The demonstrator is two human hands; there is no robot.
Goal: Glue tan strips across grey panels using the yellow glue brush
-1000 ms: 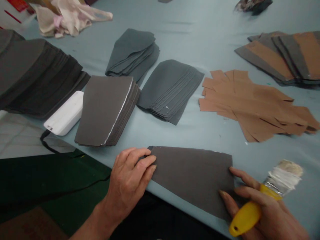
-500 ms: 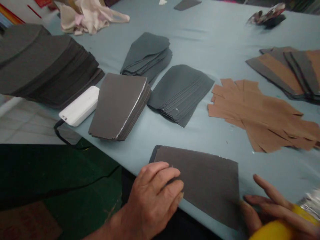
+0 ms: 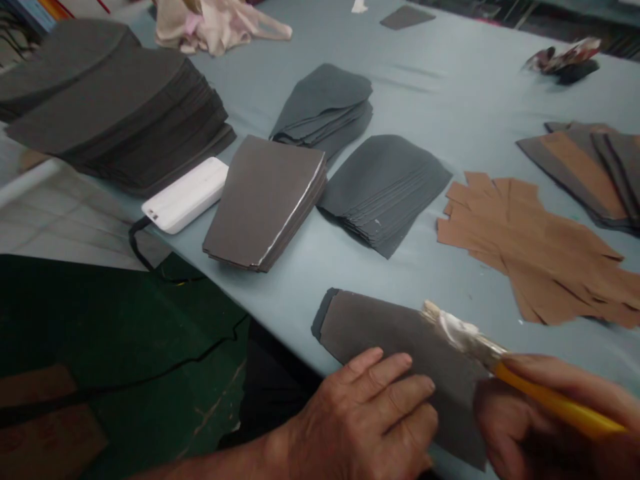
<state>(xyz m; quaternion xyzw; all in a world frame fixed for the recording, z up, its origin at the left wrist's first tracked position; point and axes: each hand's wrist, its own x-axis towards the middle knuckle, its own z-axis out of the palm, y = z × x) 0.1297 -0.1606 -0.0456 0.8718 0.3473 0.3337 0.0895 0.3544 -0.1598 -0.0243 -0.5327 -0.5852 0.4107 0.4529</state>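
Note:
My left hand [image 3: 375, 407] lies with its fingers stretched out on a dark grey panel [image 3: 380, 323] at the table's front edge. A darker strip shows along the panel's left end. My right hand [image 3: 555, 413] grips the yellow handle of a paintbrush [image 3: 545, 393]. White paste coats the brush's bristles, whose tip meets the panel's far edge. Just beyond are a fan of grey-green pieces [image 3: 385, 187] and a stack of brown-grey panels [image 3: 265, 200] with a white line along one edge. Tan strips [image 3: 530, 240] lie heaped beyond my right hand.
A tall pile of dark sheets [image 3: 125, 113] stands at left beside a white power bank-like box [image 3: 187, 193] with a black cable. Farther back are a second grey-green bundle [image 3: 325, 100], pale cloth [image 3: 215, 23] and a crumpled bundle [image 3: 565, 60]. Grey-and-tan pieces [image 3: 585, 167] lie at right.
The brush has swung from the lower right onto the panel's far edge. My left hand has shifted right along the panel and flattened. The whole view has tilted a little.

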